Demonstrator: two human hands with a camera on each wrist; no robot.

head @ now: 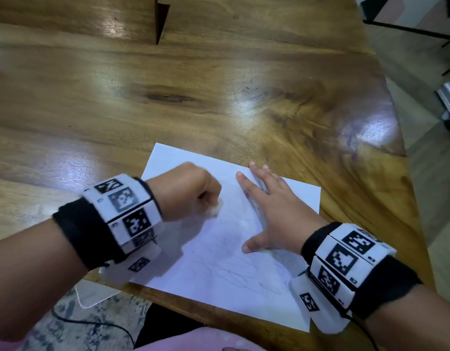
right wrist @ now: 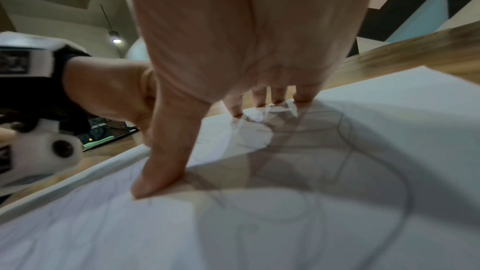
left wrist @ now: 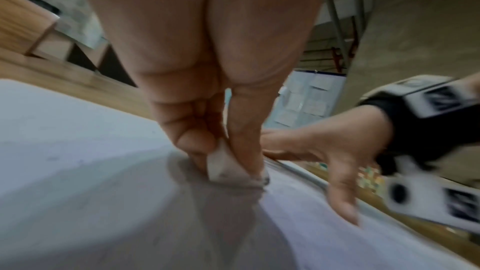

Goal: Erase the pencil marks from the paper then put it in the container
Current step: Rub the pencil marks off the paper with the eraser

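A white sheet of paper with faint pencil scribbles lies near the front edge of the wooden table. My left hand is curled round a small white eraser, whose tip touches the paper; in the left wrist view the eraser is pinched between thumb and fingers. My right hand lies flat on the sheet with fingers spread, the thumb pressing beside pencil lines. No container is in view.
The table's right edge curves away close to my right hand, with floor beyond. A wooden bench or box stands at the far side. A white object and a black cable lie on the floor below the front edge.
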